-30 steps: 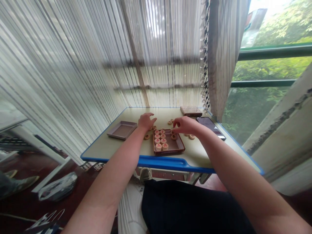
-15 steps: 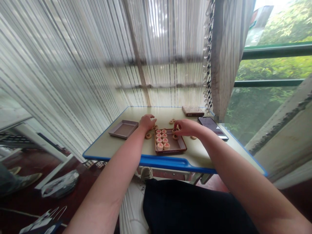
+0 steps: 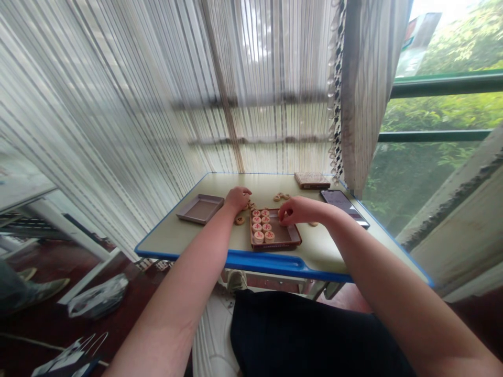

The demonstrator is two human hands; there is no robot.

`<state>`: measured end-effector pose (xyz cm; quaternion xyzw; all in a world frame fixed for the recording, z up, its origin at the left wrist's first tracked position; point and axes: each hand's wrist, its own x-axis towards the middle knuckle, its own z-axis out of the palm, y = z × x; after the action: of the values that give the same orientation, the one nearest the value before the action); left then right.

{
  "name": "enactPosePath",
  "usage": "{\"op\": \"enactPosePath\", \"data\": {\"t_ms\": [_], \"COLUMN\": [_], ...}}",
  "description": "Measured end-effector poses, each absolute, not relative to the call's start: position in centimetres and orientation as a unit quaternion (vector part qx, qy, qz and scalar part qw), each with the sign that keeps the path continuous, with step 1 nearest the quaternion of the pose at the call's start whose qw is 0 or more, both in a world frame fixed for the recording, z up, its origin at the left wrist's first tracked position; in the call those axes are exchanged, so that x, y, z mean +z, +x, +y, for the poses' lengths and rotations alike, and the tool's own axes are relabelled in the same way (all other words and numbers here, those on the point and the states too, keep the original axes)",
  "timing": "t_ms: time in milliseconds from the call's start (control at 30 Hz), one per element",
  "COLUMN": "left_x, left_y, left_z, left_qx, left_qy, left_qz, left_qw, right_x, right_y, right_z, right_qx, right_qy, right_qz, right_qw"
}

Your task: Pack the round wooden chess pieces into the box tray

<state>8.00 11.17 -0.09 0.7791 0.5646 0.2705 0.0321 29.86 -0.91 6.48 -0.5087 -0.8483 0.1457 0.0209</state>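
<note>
A brown tray [image 3: 291, 240] near the desk's front edge holds several round wooden pieces with red marks [image 3: 262, 227] in two columns on its left side. My right hand [image 3: 297, 210] hovers over the tray's right part, fingers curled in a pinch; what they hold is hidden. My left hand [image 3: 236, 198] rests just behind the tray's left corner, fingers curled onto loose wooden pieces [image 3: 250, 205]. One loose piece [image 3: 239, 220] lies left of the tray.
An empty grey lid or tray [image 3: 199, 208] sits at the left of the blue-edged desk [image 3: 251, 260]. A small patterned box [image 3: 312, 180] and a phone [image 3: 344, 202] lie at the back right. Striped curtains hang behind; more loose pieces [image 3: 280, 197] lie mid-desk.
My right hand has drawn back and down from the tray's far edge to over its right part. My left hand's fingers have curled in onto the loose pieces.
</note>
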Motion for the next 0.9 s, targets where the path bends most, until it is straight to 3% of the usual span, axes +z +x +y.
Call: {"op": "enactPosePath", "data": {"t_ms": [400, 533, 633, 767, 900], "left_x": [0.2, 0.7, 1.0, 1.0, 0.9], "left_y": [8.1, 7.5, 6.8, 6.7, 7.3], "left_z": [10.8, 11.0, 11.3, 11.4, 11.0], "left_qx": [0.268, 0.33, 0.387, 0.348, 0.291], "left_qy": [0.787, 0.743, 0.695, 0.731, 0.778], "left_qz": [0.555, 0.579, 0.603, 0.584, 0.555], "left_qw": [0.046, 0.064, 0.064, 0.054, 0.041], "right_x": [5.6, 6.2, 6.5, 5.7, 3.9], "right_y": [30.4, 30.2, 30.3, 31.2, 32.7], "right_z": [-0.3, -0.9, -1.0, 0.4, 2.5], "right_qx": [0.165, 0.147, 0.114, 0.013, -0.056], "right_qy": [-0.512, -0.51, -0.508, -0.594, -0.691], "right_qz": [-0.842, -0.845, -0.845, -0.783, -0.703], "right_qw": [0.03, 0.063, 0.119, 0.184, 0.157]}}
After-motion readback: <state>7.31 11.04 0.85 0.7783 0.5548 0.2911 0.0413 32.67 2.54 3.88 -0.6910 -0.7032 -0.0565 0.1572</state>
